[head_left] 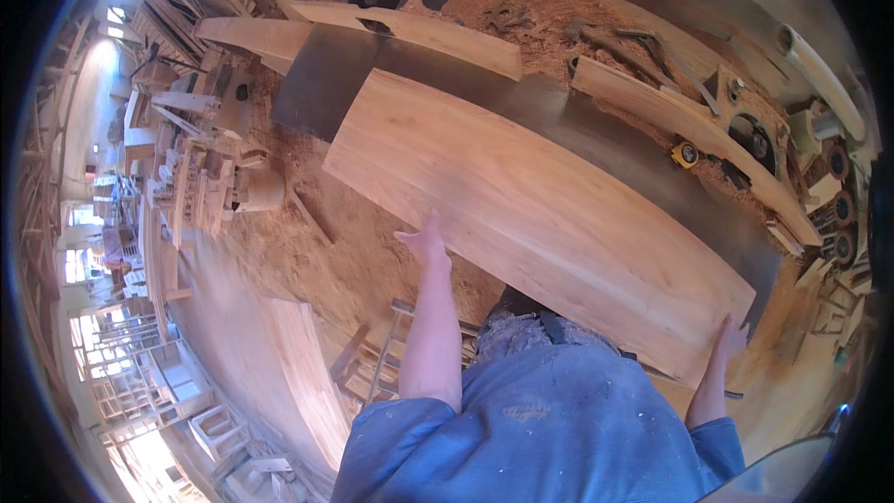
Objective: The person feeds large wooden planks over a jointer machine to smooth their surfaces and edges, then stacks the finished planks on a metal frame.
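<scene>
A wide, pale wooden board (531, 214) lies slantwise in front of me, across a dark, flat machine table (321, 84). My left hand (426, 240) touches the board's near edge, left of its middle. Its thumb sticks out to the left and a finger reaches up against the wood. At the board's right end, my right hand (732, 339) grips the near corner, with some of its fingers hidden.
Beyond the board run a long wooden fence (419, 35) and a second one (689, 116). A yellow tape measure (685, 155) lies by the second fence. Sawdust (559, 14) is heaped behind. Stacked wooden parts (209, 182) and a loose plank (305, 373) are at left.
</scene>
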Motion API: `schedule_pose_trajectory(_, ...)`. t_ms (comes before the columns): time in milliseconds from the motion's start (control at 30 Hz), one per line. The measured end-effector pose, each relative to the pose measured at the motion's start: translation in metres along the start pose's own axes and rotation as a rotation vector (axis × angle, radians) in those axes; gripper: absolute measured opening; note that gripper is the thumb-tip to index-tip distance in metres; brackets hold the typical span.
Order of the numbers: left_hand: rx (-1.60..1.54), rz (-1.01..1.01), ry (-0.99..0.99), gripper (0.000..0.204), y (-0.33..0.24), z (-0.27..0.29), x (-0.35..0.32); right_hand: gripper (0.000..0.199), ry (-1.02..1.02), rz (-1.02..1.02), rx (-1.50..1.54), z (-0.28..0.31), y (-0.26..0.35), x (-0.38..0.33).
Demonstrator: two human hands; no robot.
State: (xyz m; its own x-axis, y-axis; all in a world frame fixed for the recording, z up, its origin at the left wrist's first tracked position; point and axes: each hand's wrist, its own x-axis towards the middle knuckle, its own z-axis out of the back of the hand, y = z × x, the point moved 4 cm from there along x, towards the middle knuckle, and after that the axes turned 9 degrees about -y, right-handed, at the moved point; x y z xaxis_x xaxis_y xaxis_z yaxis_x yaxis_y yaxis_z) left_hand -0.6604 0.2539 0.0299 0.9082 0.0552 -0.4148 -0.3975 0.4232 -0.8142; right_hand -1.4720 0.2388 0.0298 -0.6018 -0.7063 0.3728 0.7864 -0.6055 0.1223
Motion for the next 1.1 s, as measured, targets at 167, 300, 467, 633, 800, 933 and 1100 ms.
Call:
schedule_pose_trajectory(167, -0.246, 0.102, 0.174, 0.091, -0.007, -0.017, 0.008, 0.053, 0.418, -0.302, 0.226, 0.008, -0.021, -0.009)
schedule_pose_trajectory(300, -0.243, 0.062, 0.214, 0.091, 0.001, -0.048, -0.007, 0.058, 0.418, -0.261, 0.157, 0.017, -0.022, 0.008)
schedule_pose_trajectory(467, -0.174, -0.012, 0.102, 0.102, 0.032, -0.081, 0.007, 0.066, 0.437, -0.213, 0.060, -0.006, -0.016, 0.049)
schedule_pose_trajectory(633, 0.171, -0.083, -0.046, 0.108, -0.041, -0.100, -0.043, 0.070, 0.472, -0.214, 0.117, -0.010, 0.000, 0.059)
schedule_pose_trajectory(800, 0.807, -0.472, -0.135, 0.105, -0.072, -0.123, -0.064, 0.066, 0.460, -0.270, 0.224, -0.005, -0.008, 0.051)
schedule_pose_trajectory(933, 0.956, -0.877, 0.046, 0.087, -0.121, -0.184, -0.063, 0.061, 0.560, -0.360, 0.223, -0.002, -0.014, 0.054)
schedule_pose_trajectory(1100, 0.960, -1.079, 0.000, 0.072, -0.129, -0.232, -0.065, 0.059, 0.503, -0.422, 0.293, 0.026, 0.024, 0.042)
